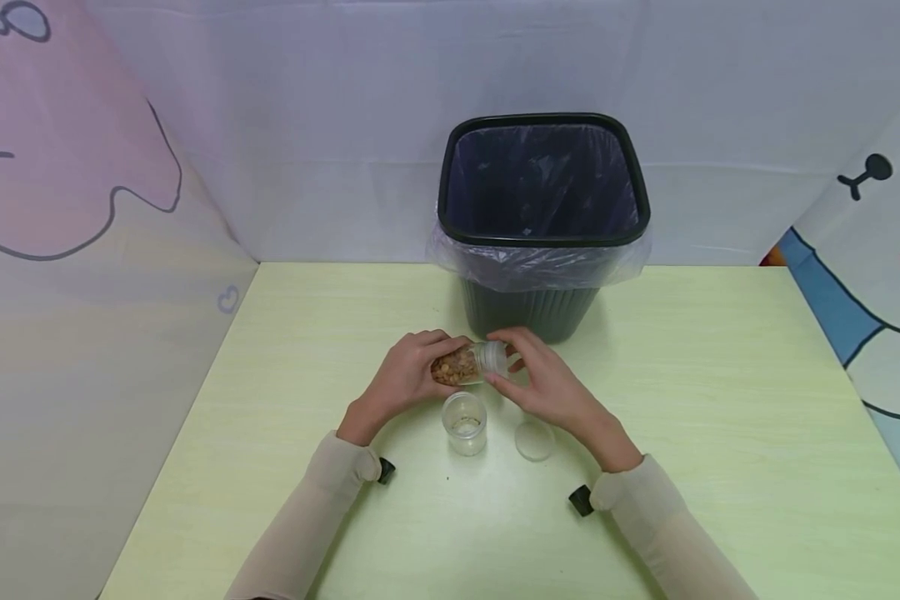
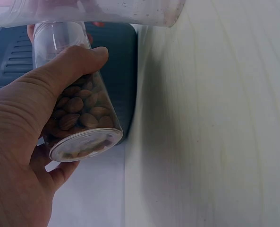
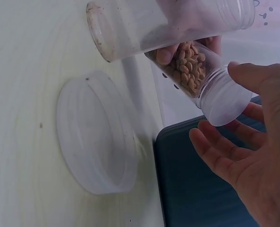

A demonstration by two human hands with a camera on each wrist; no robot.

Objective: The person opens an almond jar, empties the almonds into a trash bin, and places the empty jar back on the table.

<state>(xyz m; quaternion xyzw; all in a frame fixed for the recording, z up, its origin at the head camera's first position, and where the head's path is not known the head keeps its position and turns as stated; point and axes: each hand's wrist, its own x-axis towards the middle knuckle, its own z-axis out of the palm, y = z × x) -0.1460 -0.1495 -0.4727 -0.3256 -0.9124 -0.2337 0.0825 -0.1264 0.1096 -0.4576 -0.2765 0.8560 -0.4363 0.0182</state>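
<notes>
My left hand [image 1: 412, 371] grips a clear jar [image 2: 83, 106] partly filled with brown almond-like nuts [image 3: 189, 66]. The jar lies tipped on its side above the table, its frosted lid [image 3: 227, 99] pointing right. At that end my right hand [image 1: 543, 379] has its thumb and fingers curled around the lid, the thumb tip at its edge. Just in front of the held jar, a second clear jar [image 1: 465, 425] stands upright without a lid, with small crumbs inside. A loose translucent lid [image 3: 97, 135] rests on the table to the right of that jar.
Behind the hands stands a dark bin [image 1: 521, 312] with a black rim and a clear plastic liner. The pale wood-look table [image 1: 330, 350] is bordered by a white cloth [image 1: 330, 167] at the back and printed cloths at the sides.
</notes>
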